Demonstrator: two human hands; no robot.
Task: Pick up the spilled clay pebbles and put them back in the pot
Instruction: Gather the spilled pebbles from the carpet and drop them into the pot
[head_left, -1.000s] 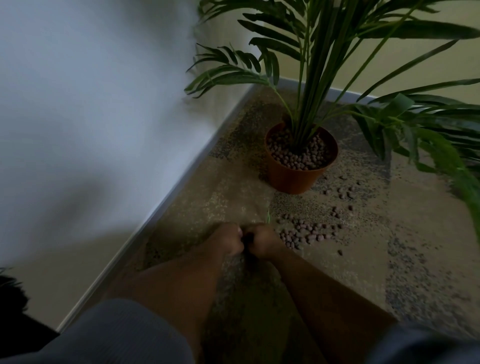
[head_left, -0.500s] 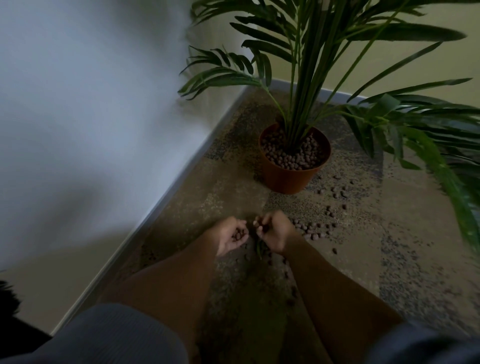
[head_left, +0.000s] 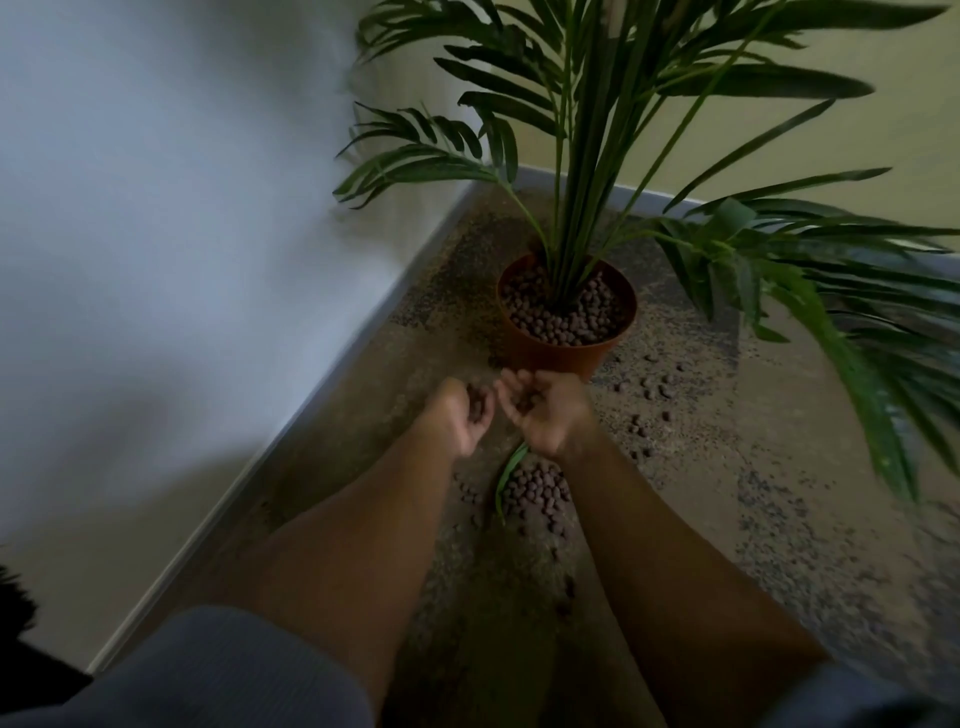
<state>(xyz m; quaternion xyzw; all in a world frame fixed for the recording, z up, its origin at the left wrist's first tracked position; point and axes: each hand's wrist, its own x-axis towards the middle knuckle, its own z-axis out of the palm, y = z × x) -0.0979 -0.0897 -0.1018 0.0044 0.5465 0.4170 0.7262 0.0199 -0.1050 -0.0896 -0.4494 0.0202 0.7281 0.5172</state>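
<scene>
An orange-brown pot (head_left: 558, 354) stands on the floor with a palm in it, and clay pebbles (head_left: 563, 319) fill its top. My left hand (head_left: 465, 415) and my right hand (head_left: 545, 413) are cupped palm-up side by side, just in front of the pot. Each holds a small scoop of clay pebbles. A heap of spilled pebbles (head_left: 535, 491) lies on the floor below my wrists. More scattered pebbles (head_left: 652, 387) lie to the right of the pot.
A white wall with a pale skirting board (head_left: 291, 441) runs along the left. Long palm fronds (head_left: 831, 291) hang over the floor at the right. A fallen green leaf (head_left: 506, 475) lies beside the heap. The floor (head_left: 779, 519) is mottled brown carpet.
Both hands rose from the floor with pebbles in them and moved forward toward the pot. The heap they were on now shows below my wrists.
</scene>
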